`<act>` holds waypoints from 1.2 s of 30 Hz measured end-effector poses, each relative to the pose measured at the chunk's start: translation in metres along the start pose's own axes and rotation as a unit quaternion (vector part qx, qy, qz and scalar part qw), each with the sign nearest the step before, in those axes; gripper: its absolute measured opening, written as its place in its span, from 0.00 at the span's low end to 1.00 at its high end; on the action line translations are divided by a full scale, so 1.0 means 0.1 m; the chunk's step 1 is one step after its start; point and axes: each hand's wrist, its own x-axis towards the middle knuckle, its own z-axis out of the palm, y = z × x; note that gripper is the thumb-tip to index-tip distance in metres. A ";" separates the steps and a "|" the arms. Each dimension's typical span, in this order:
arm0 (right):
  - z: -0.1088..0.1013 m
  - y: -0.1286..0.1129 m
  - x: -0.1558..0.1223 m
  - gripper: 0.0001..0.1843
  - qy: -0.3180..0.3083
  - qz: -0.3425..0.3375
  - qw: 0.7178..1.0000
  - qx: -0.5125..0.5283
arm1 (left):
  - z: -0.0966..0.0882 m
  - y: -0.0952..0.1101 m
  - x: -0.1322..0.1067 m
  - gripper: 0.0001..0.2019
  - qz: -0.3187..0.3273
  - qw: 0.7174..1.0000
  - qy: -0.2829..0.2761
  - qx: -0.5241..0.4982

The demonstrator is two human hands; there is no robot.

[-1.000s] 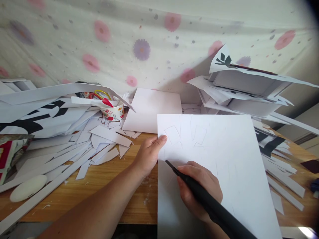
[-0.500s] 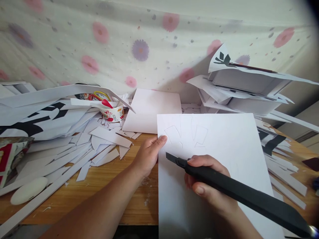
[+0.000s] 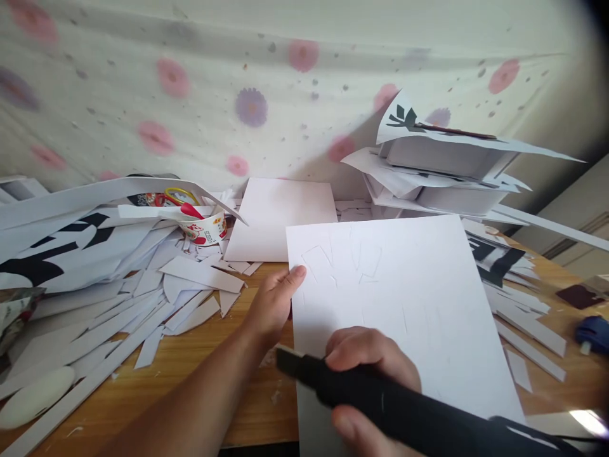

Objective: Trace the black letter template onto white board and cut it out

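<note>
My left hand (image 3: 273, 301) grips the left edge of a white foam board (image 3: 457, 304), thumb on top and the other fingers underneath. Faint outlines of angular shapes mark the board's upper part. A long black utility knife (image 3: 404, 400) lies in the closed grasp of my right hand (image 3: 375, 362). Its blade points left, past the board's left edge, close to my left forearm. From this angle the blade seems apart from the board.
White offcuts (image 3: 200, 273) litter the wooden table (image 3: 257, 412) on the left, around a paper cup (image 3: 207, 228) holding tools. Another white board (image 3: 285, 216) leans at the back. Stacked white boxes (image 3: 438, 158) stand right; a blue object (image 3: 592, 333) sits beyond the strips.
My right hand has drawn the knife back towards me, off the drawn shapes. The board has turned slightly, and my left hand keeps its hold. The view has swung a little right.
</note>
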 end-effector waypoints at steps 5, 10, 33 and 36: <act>-0.23 0.17 0.10 0.06 0.054 -0.022 0.996 0.062 | 0.03 0.01 -0.02 0.16 0.031 0.999 -0.028 -0.012; -0.24 0.16 0.18 0.07 0.038 -0.068 0.995 -0.060 | 0.03 -0.01 -0.02 0.16 0.029 0.999 -0.018 -0.006; -0.21 0.23 0.13 0.07 0.056 -0.052 0.990 -0.119 | -0.01 -0.01 -0.02 0.18 0.058 0.996 0.001 0.061; -0.22 0.22 0.14 0.07 0.055 -0.054 0.990 -0.118 | -0.02 -0.01 -0.02 0.18 0.063 0.994 0.027 0.085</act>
